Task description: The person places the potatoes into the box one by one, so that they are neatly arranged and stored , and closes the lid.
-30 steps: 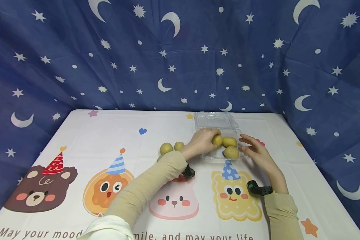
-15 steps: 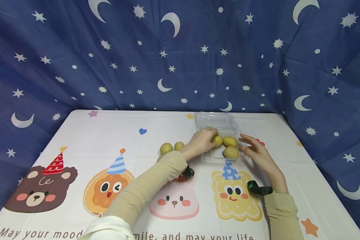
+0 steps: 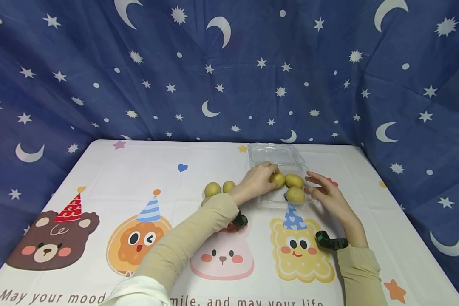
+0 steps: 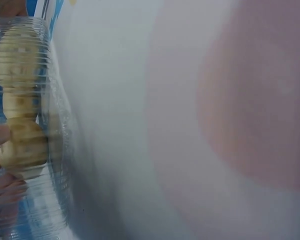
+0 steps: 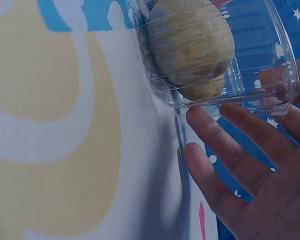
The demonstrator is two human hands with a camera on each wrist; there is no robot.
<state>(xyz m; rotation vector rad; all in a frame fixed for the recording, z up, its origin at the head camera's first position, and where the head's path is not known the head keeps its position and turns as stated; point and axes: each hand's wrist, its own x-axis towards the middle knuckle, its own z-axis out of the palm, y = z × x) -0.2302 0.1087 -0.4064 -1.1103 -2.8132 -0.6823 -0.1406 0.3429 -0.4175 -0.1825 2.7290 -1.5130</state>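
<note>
The left hand [image 3: 257, 182] curls round a firm, smooth, rollable potato [image 3: 278, 179] in the flimsy clear tray [image 3: 269, 203], best cupped around its middle, while the right hand [image 3: 326, 196] rests flat-fingered against the tray's side.

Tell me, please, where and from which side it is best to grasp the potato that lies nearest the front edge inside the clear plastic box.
Probably from above, fingers across the short middle of the front potato. The clear plastic box is open on top with its lid folded back, and its walls, plus the right hand at its right wall, block side approaches.
</note>
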